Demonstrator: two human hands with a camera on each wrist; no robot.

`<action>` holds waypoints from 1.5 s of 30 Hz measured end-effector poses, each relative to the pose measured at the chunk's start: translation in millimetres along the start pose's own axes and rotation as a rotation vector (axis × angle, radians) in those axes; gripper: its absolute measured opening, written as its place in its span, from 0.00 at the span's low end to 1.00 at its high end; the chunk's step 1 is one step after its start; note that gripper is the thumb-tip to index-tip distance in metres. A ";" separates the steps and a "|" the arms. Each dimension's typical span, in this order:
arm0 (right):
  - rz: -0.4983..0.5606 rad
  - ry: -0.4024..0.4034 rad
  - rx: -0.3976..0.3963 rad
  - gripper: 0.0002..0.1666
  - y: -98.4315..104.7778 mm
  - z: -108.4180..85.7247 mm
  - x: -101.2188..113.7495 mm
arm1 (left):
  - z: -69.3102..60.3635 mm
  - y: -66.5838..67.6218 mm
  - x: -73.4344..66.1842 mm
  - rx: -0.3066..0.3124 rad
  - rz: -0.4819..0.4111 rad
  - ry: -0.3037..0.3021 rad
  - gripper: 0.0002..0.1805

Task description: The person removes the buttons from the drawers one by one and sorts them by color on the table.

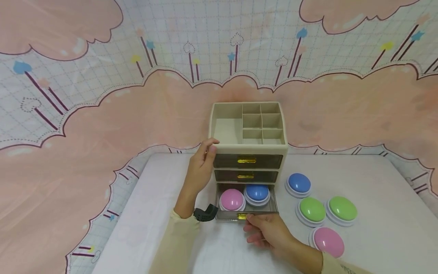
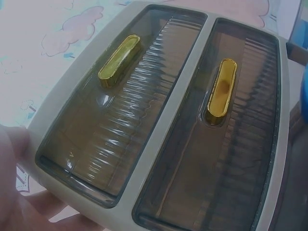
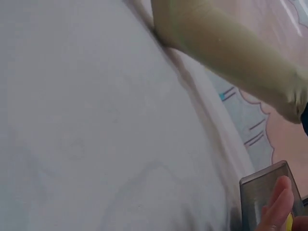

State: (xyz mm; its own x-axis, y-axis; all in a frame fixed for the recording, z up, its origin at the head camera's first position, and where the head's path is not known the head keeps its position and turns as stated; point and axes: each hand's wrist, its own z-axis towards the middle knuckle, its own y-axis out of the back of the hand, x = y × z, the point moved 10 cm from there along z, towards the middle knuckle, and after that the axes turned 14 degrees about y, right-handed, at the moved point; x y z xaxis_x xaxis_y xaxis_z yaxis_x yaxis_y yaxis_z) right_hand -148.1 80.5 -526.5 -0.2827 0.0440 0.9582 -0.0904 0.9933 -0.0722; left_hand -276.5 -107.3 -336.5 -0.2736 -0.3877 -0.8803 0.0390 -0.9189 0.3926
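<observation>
Left hand (image 1: 201, 167) grips box (image 1: 251, 149) at its left upper corner: one finger bent over rim, thumb on front. Right hand (image 1: 273, 230) pinches gold handle (image 1: 241, 216) of bottom drawer (image 1: 224, 215), thumb and fingers narrow; the other fingers sit below it, partly hidden. Right wrist view catches only fingertips by the drawer's corner.

Box stands upright on white table (image 1: 137, 220), by its far edge, centre of head view. Bottom drawer is pulled out; top drawer (image 1: 226, 161) and middle drawer (image 1: 224, 176) are closed, dark see-through fronts. Box top has one big compartment on the left, six small on the right.

Inside bottom drawer: pink button (image 1: 232, 199) left, blue button (image 1: 257, 193) right, side by side.

Right of box, on table: second blue button (image 1: 299, 183) farthest back, green button (image 1: 312, 209) in front of it, second green button (image 1: 342, 209) just right of that, second pink button (image 1: 328, 242) nearest, partly behind right arm. All domed, white bases.

Cartoon-print cloth (image 1: 137, 110) hangs behind. Black device (image 1: 206, 213) at left wrist.
</observation>
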 end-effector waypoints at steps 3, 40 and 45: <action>-0.027 0.004 0.085 0.26 -4.1 -7.2 -3.2 | 0.6 1.0 0.9 -0.005 0.007 0.003 0.14; -1.470 0.805 0.158 0.37 -5.2 43.3 107.6 | -0.2 -2.9 -0.3 0.013 0.012 0.013 0.14; -1.449 0.806 0.225 0.43 -5.5 44.2 105.5 | 0.2 -1.6 0.6 0.007 0.016 0.003 0.14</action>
State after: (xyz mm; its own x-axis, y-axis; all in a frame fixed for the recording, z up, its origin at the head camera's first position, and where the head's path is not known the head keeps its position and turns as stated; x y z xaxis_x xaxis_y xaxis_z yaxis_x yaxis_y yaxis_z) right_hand -219.6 74.9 -437.3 0.6747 -0.7235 0.1462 0.0342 0.2285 0.9729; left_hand -276.9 -106.0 -337.6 -0.2698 -0.4028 -0.8746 0.0365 -0.9119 0.4087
